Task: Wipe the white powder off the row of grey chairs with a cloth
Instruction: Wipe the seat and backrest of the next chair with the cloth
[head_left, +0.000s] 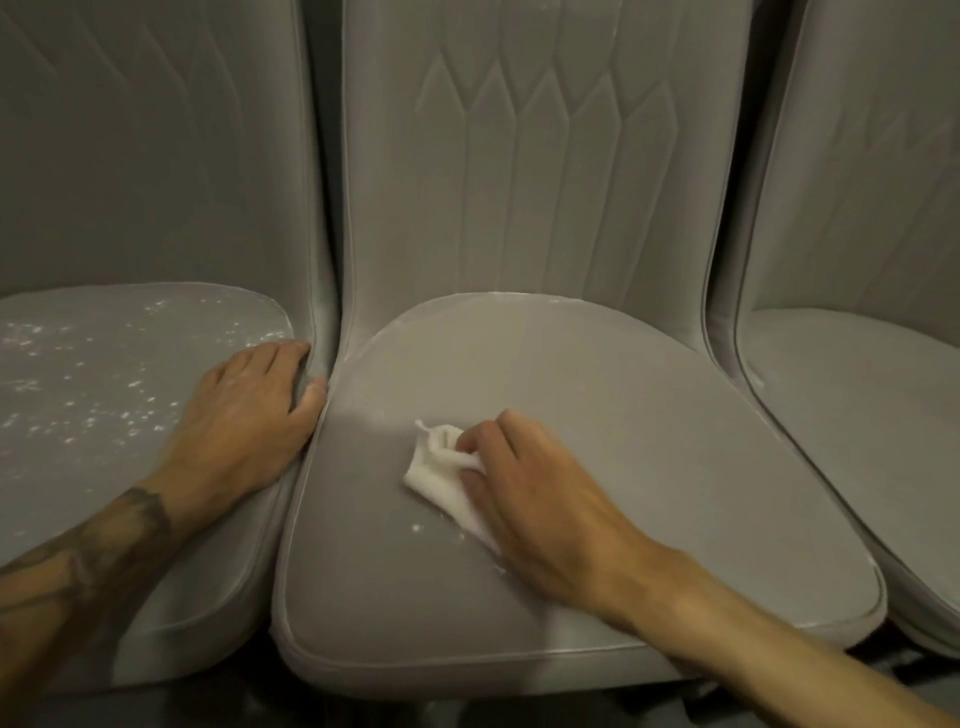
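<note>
Three grey padded chairs stand side by side. On the middle chair's seat (649, 426) my right hand (540, 488) grips a crumpled white cloth (441, 473) and holds it down on the cushion. A few white powder specks (415, 528) lie just in front of the cloth, with a faint film near the seat's back rim. The left chair's seat (78, 467) is dotted with white powder (104, 374). My left hand (249, 415) rests flat on that seat's right edge, with its fingers reaching into the gap between the two chairs.
The right chair's seat (872, 415) shows at the right edge with a pale dusting. Quilted backrests (545, 156) rise behind all three seats. Dark floor shows below the seat fronts at the bottom right.
</note>
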